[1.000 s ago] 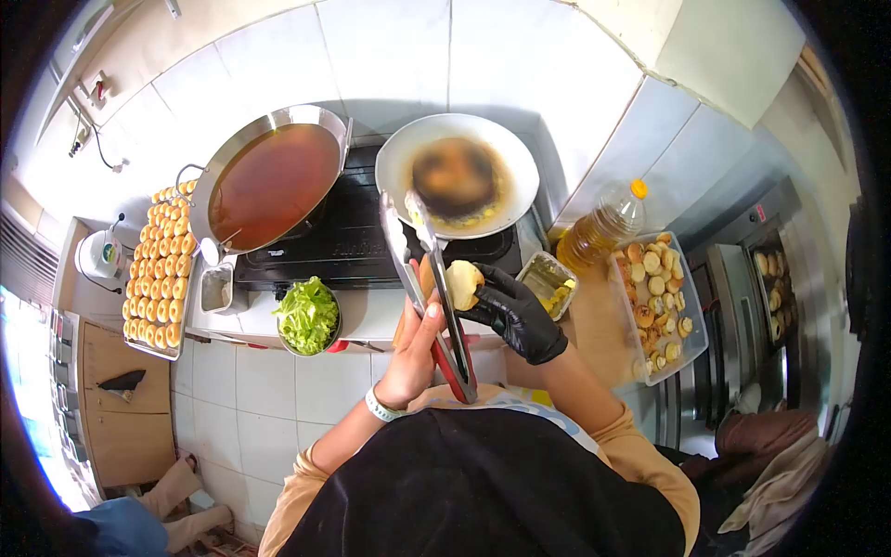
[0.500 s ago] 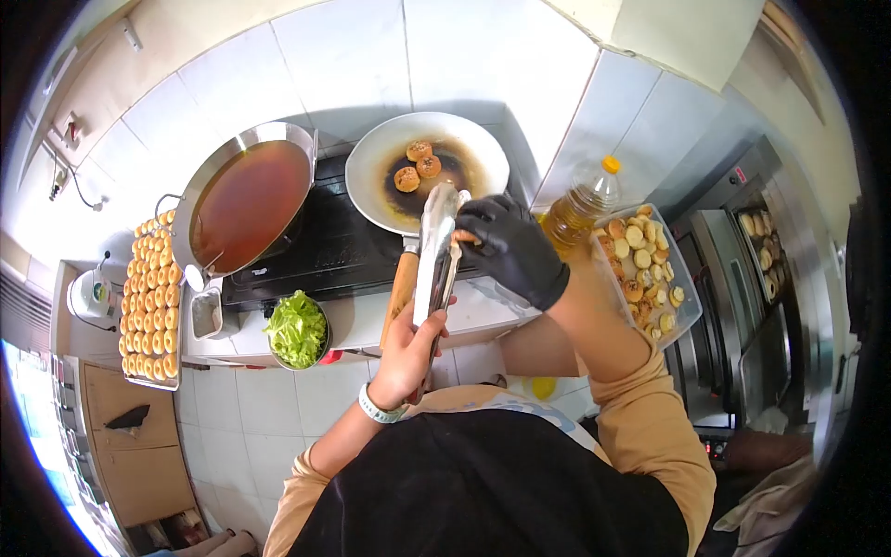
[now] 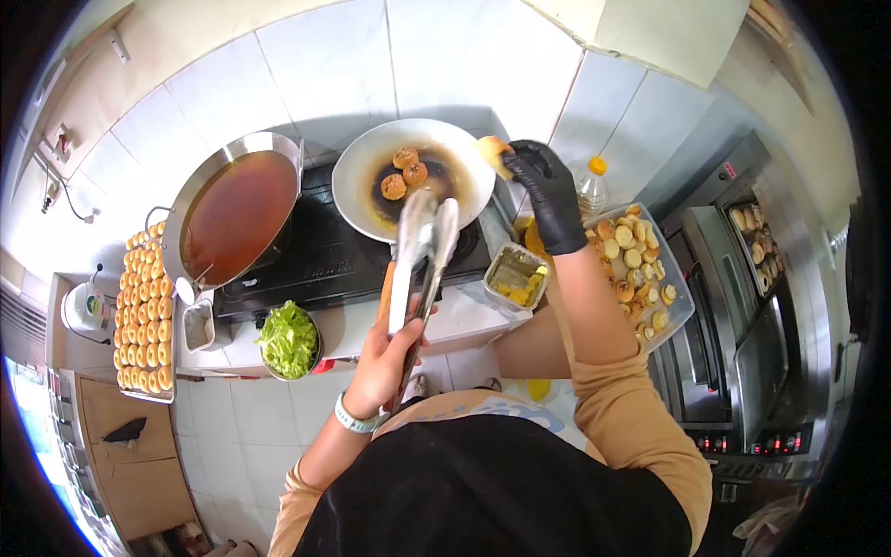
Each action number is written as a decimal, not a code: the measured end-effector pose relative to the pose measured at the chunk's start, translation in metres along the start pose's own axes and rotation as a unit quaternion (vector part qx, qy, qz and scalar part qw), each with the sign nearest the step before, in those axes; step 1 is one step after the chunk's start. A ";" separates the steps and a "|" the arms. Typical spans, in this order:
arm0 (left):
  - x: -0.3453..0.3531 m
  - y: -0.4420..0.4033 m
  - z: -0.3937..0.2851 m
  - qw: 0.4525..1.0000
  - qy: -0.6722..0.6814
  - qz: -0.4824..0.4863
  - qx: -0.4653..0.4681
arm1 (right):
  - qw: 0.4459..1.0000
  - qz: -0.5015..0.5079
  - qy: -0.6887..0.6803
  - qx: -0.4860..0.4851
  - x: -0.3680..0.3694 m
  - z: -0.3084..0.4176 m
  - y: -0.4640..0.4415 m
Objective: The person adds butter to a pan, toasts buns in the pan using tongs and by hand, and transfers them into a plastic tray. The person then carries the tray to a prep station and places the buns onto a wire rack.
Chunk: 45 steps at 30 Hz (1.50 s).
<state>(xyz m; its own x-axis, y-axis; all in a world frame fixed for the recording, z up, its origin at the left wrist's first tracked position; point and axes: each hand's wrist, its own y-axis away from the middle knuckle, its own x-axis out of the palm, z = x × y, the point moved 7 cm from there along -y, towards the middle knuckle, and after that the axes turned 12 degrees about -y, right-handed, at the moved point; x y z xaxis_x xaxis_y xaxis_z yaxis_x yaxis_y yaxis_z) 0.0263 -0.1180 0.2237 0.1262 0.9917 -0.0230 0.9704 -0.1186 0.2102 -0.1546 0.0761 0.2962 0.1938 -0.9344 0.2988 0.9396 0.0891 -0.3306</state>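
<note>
In the head view, my left hand (image 3: pixel 382 364) is closed around the handle end of metal tongs (image 3: pixel 415 274), whose arms are apart with nothing visible between the tips. The tongs reach over the near edge of a white pan (image 3: pixel 475 190) that holds three browned buns (image 3: pixel 406 174) in dark oil. My right hand (image 3: pixel 549 197), in a black glove, pinches a golden bun piece (image 3: pixel 495 156) beside the pan's right rim. A wooden handle (image 3: pixel 385 295) lies partly hidden behind the tongs.
A wide pan of reddish-brown liquid (image 3: pixel 239 218) stands left on the black stove (image 3: pixel 320 269). Lettuce (image 3: pixel 289 339), a metal container with yellow contents (image 3: pixel 518 278), an oil bottle (image 3: pixel 592 192) and a plastic tub of buns (image 3: pixel 685 316) are nearby. Bun rows fill a tray (image 3: pixel 148 395).
My right hand has moved right and up from the tongs with the bun piece, uncovering the metal container. The tongs' tips are wider apart. The view has shifted slightly.
</note>
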 end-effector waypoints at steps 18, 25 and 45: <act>-0.028 0.008 -0.057 0.902 -0.363 -0.147 0.180 | 0.882 0.123 -0.422 0.170 0.041 0.004 0.041; -0.032 0.001 -0.047 0.945 -0.275 -0.117 0.133 | 0.874 0.173 -0.387 0.237 0.068 -0.013 0.062; -0.040 0.007 -0.034 0.982 -0.137 -0.034 0.121 | 0.990 0.086 -0.111 0.002 0.048 0.012 0.039</act>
<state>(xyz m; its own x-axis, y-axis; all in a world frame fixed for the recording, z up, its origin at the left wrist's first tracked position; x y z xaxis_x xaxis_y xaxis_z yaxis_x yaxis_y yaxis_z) 0.0211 -0.1567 0.2594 0.0774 0.9511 -0.2992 0.9948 -0.0934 -0.0395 -0.1049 0.0388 0.3082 0.4078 -0.8065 0.4281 0.8882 0.2418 -0.3907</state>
